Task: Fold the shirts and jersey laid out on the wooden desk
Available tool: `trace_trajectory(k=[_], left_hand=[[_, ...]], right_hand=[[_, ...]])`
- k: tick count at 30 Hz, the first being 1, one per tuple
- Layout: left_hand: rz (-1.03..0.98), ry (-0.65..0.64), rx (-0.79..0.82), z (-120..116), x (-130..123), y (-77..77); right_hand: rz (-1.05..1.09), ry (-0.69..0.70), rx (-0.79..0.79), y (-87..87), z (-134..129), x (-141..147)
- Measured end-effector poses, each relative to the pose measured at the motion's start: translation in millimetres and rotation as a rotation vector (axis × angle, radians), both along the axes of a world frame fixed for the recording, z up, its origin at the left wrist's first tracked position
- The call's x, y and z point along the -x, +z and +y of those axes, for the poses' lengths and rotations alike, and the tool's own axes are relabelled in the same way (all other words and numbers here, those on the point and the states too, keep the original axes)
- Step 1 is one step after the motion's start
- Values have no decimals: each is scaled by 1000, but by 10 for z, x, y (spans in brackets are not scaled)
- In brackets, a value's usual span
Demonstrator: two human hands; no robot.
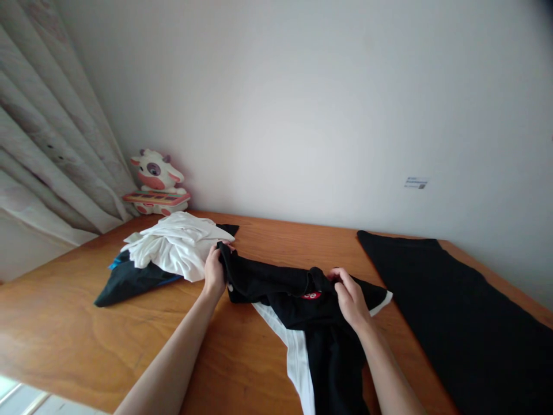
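Observation:
A black garment with a white stripe and a small red label [287,305] lies partly bunched on the wooden table. Its upper edge is stretched between my two hands. At the left end, my left hand [215,272] is closed on a corner, thumb and fingers pinching the cloth. My right hand [351,295] grips the cloth to the right of the red label, its fingers curled in. A white-edged part of the garment sticks out past this hand. The lower part hangs toward me and runs out of view at the bottom. Whether it is trousers or a top I cannot tell.
Left of my left hand a crumpled white cloth [175,245] lies on dark clothing [129,282]. Behind it stands a cow-shaped toy keyboard [156,184]. A flat black cloth [449,311] covers the table's right side. A curtain [52,127] hangs at the left by the wall.

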State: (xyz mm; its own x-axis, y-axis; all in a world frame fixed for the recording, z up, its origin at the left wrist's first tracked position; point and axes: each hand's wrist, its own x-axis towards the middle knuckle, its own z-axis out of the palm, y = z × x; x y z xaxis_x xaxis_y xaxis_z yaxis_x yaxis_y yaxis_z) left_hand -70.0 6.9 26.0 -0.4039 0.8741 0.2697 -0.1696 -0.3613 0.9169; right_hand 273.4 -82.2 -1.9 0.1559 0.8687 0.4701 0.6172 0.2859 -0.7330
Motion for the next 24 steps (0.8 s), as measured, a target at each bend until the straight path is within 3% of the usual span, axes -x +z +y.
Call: trace_trajectory(k=[5,8,13,17,21,24], left_hand=[[81,23,34,-4,5,10],[46,69,-8,-18,-21,17],[111,214,-170,-10,-28,-1],[309,309,-138,33,30,-60],[613,366,-74,-9,50,-45],[1064,312,11,-119,-7,23]], right_hand=[[-100,107,18,-2,38,-11],[-160,79,-43,20,33,-2],[-161,-223,-242,63,-3,-33],[5,-509,-465,84,-19,-139],[136,-584,-326,17,27,-213],[183,-508,-104,-79,76,-241]])
